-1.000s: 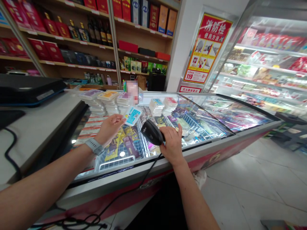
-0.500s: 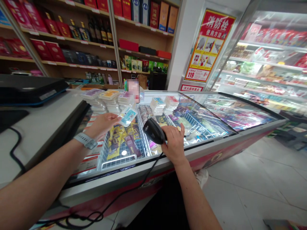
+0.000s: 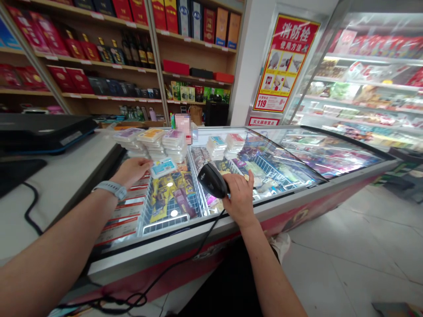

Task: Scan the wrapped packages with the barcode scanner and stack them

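Observation:
My left hand (image 3: 134, 171), with a light watch on the wrist, has its fingers closed at the left edge of a flat clear pack with a blue label (image 3: 164, 167). That pack is low over the freezer's glass top, in front of the stacked packs (image 3: 154, 143); whether it rests on the glass I cannot tell. In my right hand (image 3: 240, 196) is a black barcode scanner (image 3: 212, 180), its head pointing left over the freezer. The scanner's cable (image 3: 185, 260) hangs down across the freezer front.
Under the glass of the chest freezer (image 3: 280, 193) are wire baskets of wrapped goods. More packs with blue (image 3: 216, 146) and red labels (image 3: 235, 144) are stacked on top. A counter (image 3: 66, 176) with a black device (image 3: 46, 132) is at left. Shelves stand behind.
My left hand has moved left and slightly down with the blue-labelled pack, which now lies flatter and nearer the glass. My right hand and the scanner have barely moved.

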The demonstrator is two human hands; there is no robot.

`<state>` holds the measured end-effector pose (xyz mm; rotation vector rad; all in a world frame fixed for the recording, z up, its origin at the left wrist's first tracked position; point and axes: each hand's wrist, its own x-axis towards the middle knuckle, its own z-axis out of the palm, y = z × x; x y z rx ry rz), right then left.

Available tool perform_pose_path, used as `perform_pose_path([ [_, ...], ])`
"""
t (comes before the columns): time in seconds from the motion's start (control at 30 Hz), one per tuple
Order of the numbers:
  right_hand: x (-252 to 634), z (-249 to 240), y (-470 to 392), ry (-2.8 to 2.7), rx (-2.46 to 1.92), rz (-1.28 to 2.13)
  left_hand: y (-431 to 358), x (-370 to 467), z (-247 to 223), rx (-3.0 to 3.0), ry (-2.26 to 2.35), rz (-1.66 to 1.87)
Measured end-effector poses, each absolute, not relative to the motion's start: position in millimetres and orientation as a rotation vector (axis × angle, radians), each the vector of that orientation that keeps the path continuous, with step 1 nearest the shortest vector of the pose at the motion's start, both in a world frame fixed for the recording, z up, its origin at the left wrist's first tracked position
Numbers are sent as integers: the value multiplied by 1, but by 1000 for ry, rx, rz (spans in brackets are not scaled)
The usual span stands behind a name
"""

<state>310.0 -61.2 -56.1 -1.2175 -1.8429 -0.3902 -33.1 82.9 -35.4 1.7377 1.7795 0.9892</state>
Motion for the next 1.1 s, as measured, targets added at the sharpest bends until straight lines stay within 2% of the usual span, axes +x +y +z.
perform_pose_path([
  [0.13,310,-57,-61,-1835,-1220,-396,84,-32,-35,1840,1903,747],
  [0.37,311,-57,-62,-1797,-1202,-417,77,-22,-31,2141,1893,590],
  [0.67,324,-55,-61,-1504,-1186,-472,46,41,-5,2374,1785,826],
  [0.83,336,-52,-65,-1368,-1196,-411,60,102,14,2235,1625,836],
  [1.1,348,-55,-77,-1091,-1244,-270,107,192,29,1665,1632,891],
])
